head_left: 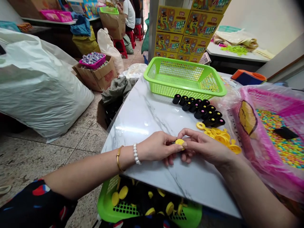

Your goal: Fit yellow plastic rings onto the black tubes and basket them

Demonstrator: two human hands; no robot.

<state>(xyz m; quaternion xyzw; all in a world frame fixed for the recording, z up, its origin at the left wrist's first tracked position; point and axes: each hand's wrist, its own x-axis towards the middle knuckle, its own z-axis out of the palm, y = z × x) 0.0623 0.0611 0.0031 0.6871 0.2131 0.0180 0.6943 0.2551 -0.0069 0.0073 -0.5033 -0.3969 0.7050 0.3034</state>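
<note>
**Loose small parts, slick top, little margin**

Tiled floor (pixel 78 148) to the left, beneath a huge white plastic sack (pixel 40 85); cartons and a co-worker in a white shirt (pixel 129 14) far behind. At the centre, a glossy marble-patterned tabletop (pixel 142 123), no raised lip in sight: a likely path for anything round to roll off. Along its far side, a lime-green plastic basket (pixel 152 68). At the right edge, a pink basket (pixel 268 95) of candy-coloured beads in clear plastic, at risk of spilling if knocked. Below the near edge, a second green basket (pixel 104 205) holding yellow caps and black pieces, the probable landing spot for a dropped part, unless the floor catches it.

Just before the far basket, a cluster of black cylinders (pixel 198 109), easily toppled by a stray wrist. Beside the right hand (pixel 204 148), loose yellow rings (pixel 219 137), open to being swept aside by a careless turn. Between that hand and the left hand (pixel 158 146), above the tabletop, a yellow plastic cap (pixel 180 142). Fingers of both hands together, clamped on it from opposite sides, its underside hidden. Too light a pinch: a slip, then a roll across the marble.
</note>
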